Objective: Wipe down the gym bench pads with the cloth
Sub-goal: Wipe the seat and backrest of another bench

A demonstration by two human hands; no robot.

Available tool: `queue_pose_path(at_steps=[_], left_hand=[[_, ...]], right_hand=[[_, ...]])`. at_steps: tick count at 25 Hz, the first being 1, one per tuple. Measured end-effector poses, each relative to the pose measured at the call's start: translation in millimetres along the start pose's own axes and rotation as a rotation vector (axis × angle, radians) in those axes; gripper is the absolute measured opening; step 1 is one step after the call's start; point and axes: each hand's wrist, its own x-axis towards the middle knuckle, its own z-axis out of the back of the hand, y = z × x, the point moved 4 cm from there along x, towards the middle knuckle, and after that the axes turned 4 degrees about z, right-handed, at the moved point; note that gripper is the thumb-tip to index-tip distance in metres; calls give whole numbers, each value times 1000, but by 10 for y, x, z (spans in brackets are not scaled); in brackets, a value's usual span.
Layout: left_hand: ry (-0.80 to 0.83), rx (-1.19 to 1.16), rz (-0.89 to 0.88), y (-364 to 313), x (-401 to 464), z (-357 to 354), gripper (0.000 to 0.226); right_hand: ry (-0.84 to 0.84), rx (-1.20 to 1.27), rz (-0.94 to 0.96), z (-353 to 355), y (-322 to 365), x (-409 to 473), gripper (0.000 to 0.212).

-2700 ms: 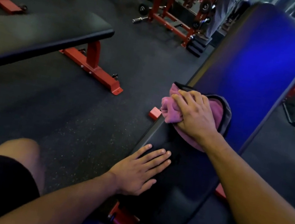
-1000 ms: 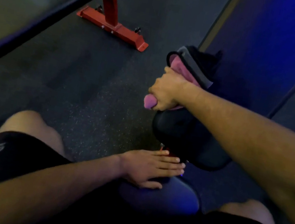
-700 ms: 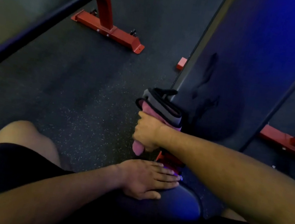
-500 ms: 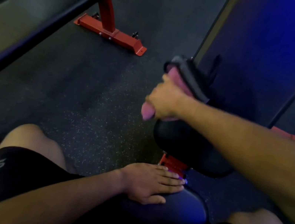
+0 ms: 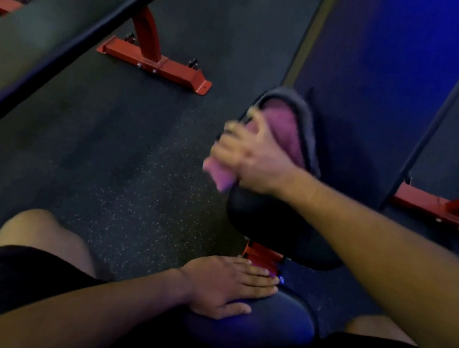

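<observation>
Cloth: bunched pink cloth with a dark grey edge, blurred, pressed against the left edge of the long dark padded back pad
Right hand: right hand has fingers curled round the cloth, gripping it; a pink end pokes out below the fist
Left hand: left hand lies flat, fingers straight, on the rounded dark seat pad
Around: a second black padded bench on a red steel frame stands well apart at left on the speckled dark rubber floor

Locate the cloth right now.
Head view, right of centre: the pink cloth is gripped in the right hand against the left edge of the inclined back pad, above the seat pad.
</observation>
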Motion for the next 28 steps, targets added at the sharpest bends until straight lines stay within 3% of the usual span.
queue_pose_path(at_steps=[4,8,12,15,16,20,22,25,28], left_hand=[[-3,1,9,3,3,-16,61],[-6,-15,4,11,8,-36,61],[-23,-2,3,2,0,-11,61],[-6,3,18,-11,-12,-39,62],[4,3,21,-8,-15,-41,62],[4,39,-10,-2,-10,-33,62],[-26,65,-9,-3,-9,-21,63],[-33,49,-9,11,3,2,63],[-4,4,-6,19,3,9,62]], right_hand=[[-14,-52,-544,290,-1020,-501,74],[-45,-31,-415,-201,-162,-715,88],[17,19,-137,-529,730,-937,65],[72,26,52,-605,747,-1028,60],[29,33,30,-557,535,-963,59],[-72,25,-470,19,-994,-516,57],[-136,26,-592,194,-1264,-447,54],[-273,68,-612,100,-978,-521,57],[-229,157,-448,-214,-200,-765,52]])
